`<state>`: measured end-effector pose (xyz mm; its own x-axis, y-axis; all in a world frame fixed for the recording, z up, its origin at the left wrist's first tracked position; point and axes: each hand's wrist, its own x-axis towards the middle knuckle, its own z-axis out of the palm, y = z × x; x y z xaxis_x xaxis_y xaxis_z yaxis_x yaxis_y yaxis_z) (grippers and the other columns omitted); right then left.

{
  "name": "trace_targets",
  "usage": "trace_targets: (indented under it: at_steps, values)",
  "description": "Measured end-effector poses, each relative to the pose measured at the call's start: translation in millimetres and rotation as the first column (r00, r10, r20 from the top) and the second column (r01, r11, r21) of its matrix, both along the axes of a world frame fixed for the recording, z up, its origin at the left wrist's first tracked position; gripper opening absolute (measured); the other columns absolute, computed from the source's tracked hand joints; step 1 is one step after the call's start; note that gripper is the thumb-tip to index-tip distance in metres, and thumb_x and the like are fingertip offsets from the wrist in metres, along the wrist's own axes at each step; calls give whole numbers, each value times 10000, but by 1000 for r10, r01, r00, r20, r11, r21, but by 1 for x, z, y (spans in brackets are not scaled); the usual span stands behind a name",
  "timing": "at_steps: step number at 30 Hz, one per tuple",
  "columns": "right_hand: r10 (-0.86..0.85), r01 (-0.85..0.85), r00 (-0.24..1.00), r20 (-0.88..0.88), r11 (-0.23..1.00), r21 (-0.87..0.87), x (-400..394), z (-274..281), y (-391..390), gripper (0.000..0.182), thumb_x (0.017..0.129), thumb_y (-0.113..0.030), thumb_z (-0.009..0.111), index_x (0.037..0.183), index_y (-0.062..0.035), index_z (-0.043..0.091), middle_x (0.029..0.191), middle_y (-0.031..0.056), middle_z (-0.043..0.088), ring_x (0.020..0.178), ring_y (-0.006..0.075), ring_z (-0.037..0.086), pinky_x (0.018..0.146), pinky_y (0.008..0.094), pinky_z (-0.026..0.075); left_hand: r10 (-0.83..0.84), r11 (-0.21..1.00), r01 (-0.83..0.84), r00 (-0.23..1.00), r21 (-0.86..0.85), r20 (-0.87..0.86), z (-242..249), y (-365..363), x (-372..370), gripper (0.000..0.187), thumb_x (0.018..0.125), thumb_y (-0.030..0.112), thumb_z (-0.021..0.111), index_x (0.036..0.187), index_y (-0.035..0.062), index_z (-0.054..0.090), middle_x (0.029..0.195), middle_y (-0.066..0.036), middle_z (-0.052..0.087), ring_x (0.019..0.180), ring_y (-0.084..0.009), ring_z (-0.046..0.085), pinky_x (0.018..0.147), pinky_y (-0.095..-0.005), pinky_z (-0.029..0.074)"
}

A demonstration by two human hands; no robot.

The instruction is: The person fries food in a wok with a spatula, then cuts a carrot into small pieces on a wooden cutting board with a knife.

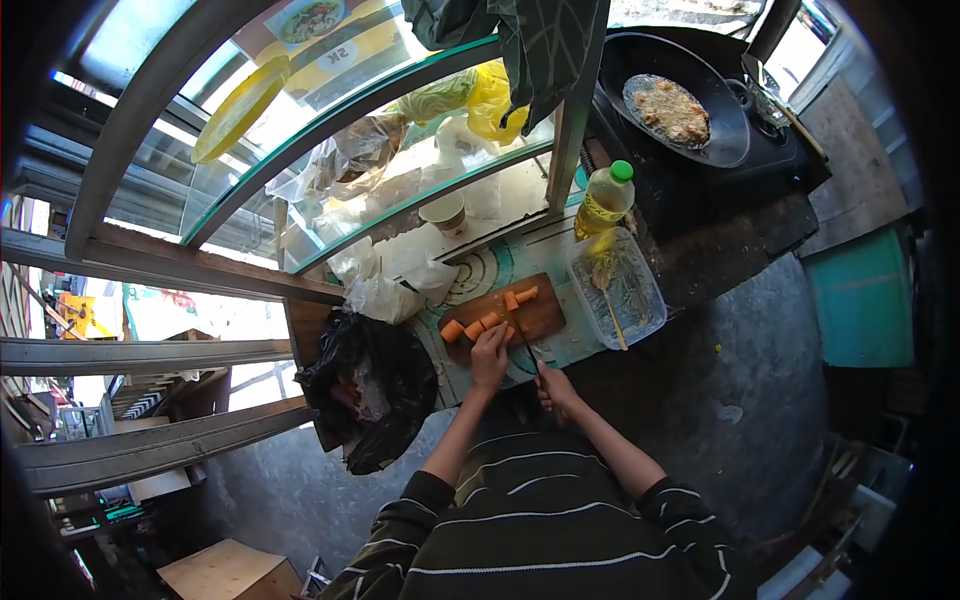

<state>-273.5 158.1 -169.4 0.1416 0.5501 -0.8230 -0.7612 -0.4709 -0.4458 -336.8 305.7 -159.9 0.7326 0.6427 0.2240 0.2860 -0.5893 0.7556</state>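
Observation:
A wooden cutting board (545, 312) lies on the counter with several orange carrot pieces (474, 326) on it. My left hand (489, 355) presses down on a carrot piece at the board's near edge. My right hand (555, 390) grips a knife (527, 346) by its handle, and the dark blade points up toward the carrot beside my left fingers. Two more carrot chunks (519, 297) sit farther back on the board.
A clear plastic tub (640, 300) with a utensil stands right of the board, a bottle of oil (603, 198) behind it. A black pan with fried food (672, 108) sits at the back right. A black plastic bag (365, 395) hangs left; white bags (385, 285) lie behind.

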Motion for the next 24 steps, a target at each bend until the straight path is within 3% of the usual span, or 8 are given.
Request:
trace_targets:
  at_steps: [2, 4, 5, 7, 10, 17, 24]
  values:
    - [-18, 18, 999, 42, 1000, -2, -4, 2, 1, 435, 864, -496, 365, 658, -114, 403, 464, -27, 309, 348, 73, 294, 340, 222, 256, 6, 1000, -6, 1000, -16, -2, 1, -1, 1, 236, 772, 51, 556, 1000, -3, 580, 888, -158, 581, 823, -300, 567, 716, -351, 452]
    - [55, -49, 935, 352, 998, -25, -9, 4, 1, 449, 872, -482, 360, 650, -95, 412, 462, -18, 338, 355, 78, 334, 346, 232, 283, 26, 1000, -26, 1000, -3, 3, 1, -4, 1, 247, 763, 59, 567, 1002, -4, 581, 888, -157, 580, 823, -297, 569, 718, -347, 453]
    - [53, -47, 935, 351, 999, -26, -10, 5, 1, 449, 872, -482, 360, 650, -95, 412, 462, -18, 338, 355, 78, 334, 346, 232, 283, 24, 1000, -24, 1000, -4, 3, 0, -5, 1, 247, 763, 59, 567, 1002, -4, 581, 888, -157, 580, 823, -297, 569, 718, -347, 453]
    - [74, -97, 822, 565, 995, 10, -13, 3, 0, 461, 885, -445, 356, 642, -62, 436, 467, 1, 383, 378, 91, 389, 366, 247, 321, 77, 997, -77, 997, -15, 6, -3, -6, 3, 251, 759, 64, 575, 1000, -6, 584, 865, -151, 577, 784, -294, 573, 692, -345, 454]
    - [61, -133, 712, 699, 990, 49, -15, -2, 1, 463, 893, -410, 358, 634, -38, 456, 475, 14, 412, 399, 96, 417, 382, 247, 335, 90, 995, -90, 996, -34, -1, -4, -7, 4, 251, 755, 62, 579, 997, -3, 588, 828, -144, 569, 738, -289, 569, 658, -344, 452]
    - [94, -177, 618, 781, 984, 21, -16, -8, -3, 465, 893, -389, 364, 625, -23, 464, 475, 33, 428, 413, 107, 442, 394, 255, 349, 94, 995, -94, 996, 23, 0, -3, -6, 4, 243, 746, 52, 584, 982, -4, 594, 783, -141, 559, 700, -284, 561, 626, -342, 445]
    - [160, -208, 509, 845, 976, -60, -12, 1, 4, 482, 895, -366, 358, 616, 5, 488, 488, 76, 463, 467, 168, 485, 458, 313, 375, 98, 995, -98, 995, -18, 4, -9, -5, 3, 229, 734, 44, 588, 955, -15, 595, 777, -145, 558, 701, -293, 561, 632, -349, 445]
